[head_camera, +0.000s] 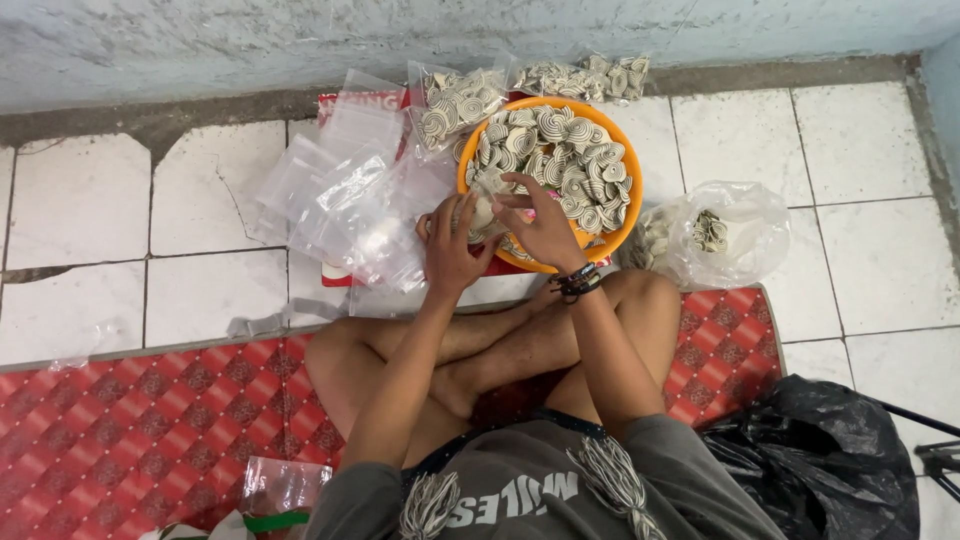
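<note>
From the head camera I saw my left hand (452, 243) closed in a grip around a small clear bag (483, 215) at the near rim of the orange bowl (628, 205). My right hand (545, 225) pinched something small over that bag; what, I couldn't tell. The bowl sat on the tiled floor (80, 200), heaped with striped spiral pieces (560, 155), empty clear bags (345, 195) just beside it.

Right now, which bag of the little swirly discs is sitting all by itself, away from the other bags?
The round clear bag on the white tiles, right of the orange bowl. The other two filled bags lie side by side behind the bowl, against the wall.
</note>
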